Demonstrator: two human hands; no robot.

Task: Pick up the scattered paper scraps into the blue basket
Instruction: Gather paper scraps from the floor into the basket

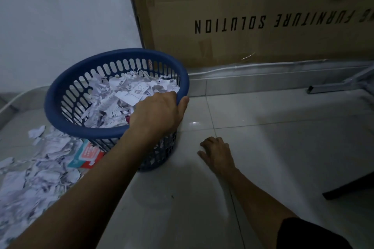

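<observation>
On the pale tiled floor (263, 127), the left hand (159, 113) grips the round blue slotted plastic basket (60, 111) by its rim, likely to reposition it beside the torn white paper scraps (36, 178); the right hand (217, 152) rests loosely spread, bracing.

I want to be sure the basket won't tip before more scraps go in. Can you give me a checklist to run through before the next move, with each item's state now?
1. Left hand holds the blue basket at its near rim, thumb outside: ok.
2. Basket standing level: not ok, it looks tilted toward the camera.
3. Room left in the basket: ok, the paper inside sits below the rim.
4. Right hand free to gather: ok, it rests on the tiled floor holding nothing.
5. Scraps on the floor all collected: not ok, a heap lies left of the basket.
6. Red and teal packet among the scraps, paper or not: cannot tell.
</observation>
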